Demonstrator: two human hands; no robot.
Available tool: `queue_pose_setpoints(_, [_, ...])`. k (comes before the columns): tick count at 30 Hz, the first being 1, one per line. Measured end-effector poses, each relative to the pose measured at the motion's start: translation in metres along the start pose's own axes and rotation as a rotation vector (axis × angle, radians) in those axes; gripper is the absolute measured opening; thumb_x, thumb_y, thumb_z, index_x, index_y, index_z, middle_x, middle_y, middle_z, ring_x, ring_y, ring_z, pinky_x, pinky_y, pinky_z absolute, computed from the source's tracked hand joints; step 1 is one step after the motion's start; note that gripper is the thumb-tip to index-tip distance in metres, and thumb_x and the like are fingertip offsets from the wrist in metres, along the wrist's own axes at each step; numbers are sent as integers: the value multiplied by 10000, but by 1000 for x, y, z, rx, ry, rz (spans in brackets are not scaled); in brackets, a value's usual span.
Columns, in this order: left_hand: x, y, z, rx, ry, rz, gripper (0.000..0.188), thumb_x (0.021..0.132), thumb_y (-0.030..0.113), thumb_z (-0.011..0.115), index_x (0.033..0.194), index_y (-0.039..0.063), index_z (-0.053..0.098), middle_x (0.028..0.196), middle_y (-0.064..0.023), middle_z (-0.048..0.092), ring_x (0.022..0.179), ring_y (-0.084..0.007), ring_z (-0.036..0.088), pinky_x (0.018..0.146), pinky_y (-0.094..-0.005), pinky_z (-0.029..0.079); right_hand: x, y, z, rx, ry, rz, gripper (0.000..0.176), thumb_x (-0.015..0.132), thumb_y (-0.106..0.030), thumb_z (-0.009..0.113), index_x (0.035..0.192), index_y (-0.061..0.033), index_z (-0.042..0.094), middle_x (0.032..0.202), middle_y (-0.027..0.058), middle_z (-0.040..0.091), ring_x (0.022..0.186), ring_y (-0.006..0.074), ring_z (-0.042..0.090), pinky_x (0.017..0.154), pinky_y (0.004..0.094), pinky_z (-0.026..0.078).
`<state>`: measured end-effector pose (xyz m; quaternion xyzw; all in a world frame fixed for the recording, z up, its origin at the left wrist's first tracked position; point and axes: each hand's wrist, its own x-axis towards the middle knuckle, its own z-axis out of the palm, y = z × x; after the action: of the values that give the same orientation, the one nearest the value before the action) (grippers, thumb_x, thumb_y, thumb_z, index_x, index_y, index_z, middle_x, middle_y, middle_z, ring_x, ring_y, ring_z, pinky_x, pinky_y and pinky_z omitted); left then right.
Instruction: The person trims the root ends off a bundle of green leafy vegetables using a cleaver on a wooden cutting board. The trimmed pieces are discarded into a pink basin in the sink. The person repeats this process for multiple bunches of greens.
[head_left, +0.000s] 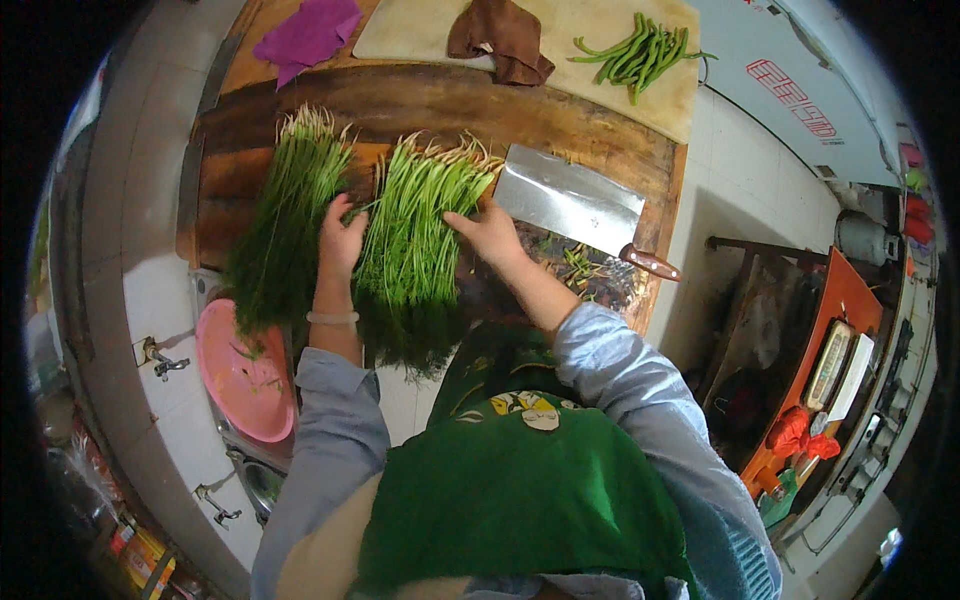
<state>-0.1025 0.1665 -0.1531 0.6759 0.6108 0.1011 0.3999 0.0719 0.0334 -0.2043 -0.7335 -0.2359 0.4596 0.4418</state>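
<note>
Two bunches of feathery green herb, like dill or fennel fronds, lie side by side on a worn wooden board. Their pale root ends point away from me. My left hand (343, 234) is in the gap between the left bunch (289, 202) and the right bunch (416, 217), its thumb and fingers curled around what looks like a small sprig. With its thumb over the stems, my right hand (491, 231) grips the right bunch's right edge; some fingers are hidden. A broad cleaver (570, 199) lies flat just right of that hand, its wooden handle towards the lower right.
Loose trimmings (581, 270) lie below the cleaver. Beyond are a purple cloth (307, 36) and a pale cutting board (409, 30) bearing a brown cloth (499, 37) and green beans (641, 56). A pink basin (244, 375) sits at the lower left, near wall taps (165, 360).
</note>
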Motion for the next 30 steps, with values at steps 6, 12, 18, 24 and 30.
queue_pose_setpoints(6, [-29, 25, 15, 177, 257, 772, 215, 753, -25, 510, 963, -14, 554, 1001, -168, 528, 948, -346, 511, 811, -382, 427, 0, -16, 15, -264, 171, 26, 685, 651, -453, 722, 962, 89, 441, 913, 290, 577, 875, 387, 578, 752, 400, 463])
queue_pose_setpoints(12, [-38, 36, 56, 224, -158, 421, 272, 754, 6, 502, 1023, 13, 547, 1013, -148, 548, 986, -343, 493, 849, -417, 404, -10, -22, 21, 113, 89, -62, 691, 671, -400, 726, 1087, 70, 436, 1018, 224, 559, 954, 318, 548, 808, 368, 428])
queue_pose_setpoints(18, [-60, 30, 53, -242, -307, 439, 321, 760, -39, 486, 1072, 11, 541, 959, -126, 580, 915, -227, 559, 811, -318, 430, -30, -21, 23, 1034, -105, 354, 605, 728, -277, 689, 1221, -87, 394, 1315, 112, 347, 1228, 270, 283, 1000, 441, 197])
queue_pose_setpoints(24, [-21, 26, 32, 80, 0, 449, 249, 744, -24, 510, 986, -5, 568, 930, -126, 554, 751, -249, 561, 660, -304, 452, -20, -13, 20, 1075, -184, 466, 414, 737, -186, 600, 1125, -101, 481, 1131, 88, 482, 1027, 269, 469, 855, 452, 402])
queue_pose_setpoints(30, [-46, 24, 61, 6, -226, 498, 273, 728, 7, 521, 997, 1, 571, 834, -118, 518, 761, -272, 525, 666, -347, 438, -15, 4, 27, 1192, -192, 486, 466, 740, -259, 653, 1131, -96, 459, 1027, 81, 538, 952, 238, 517, 829, 398, 425])
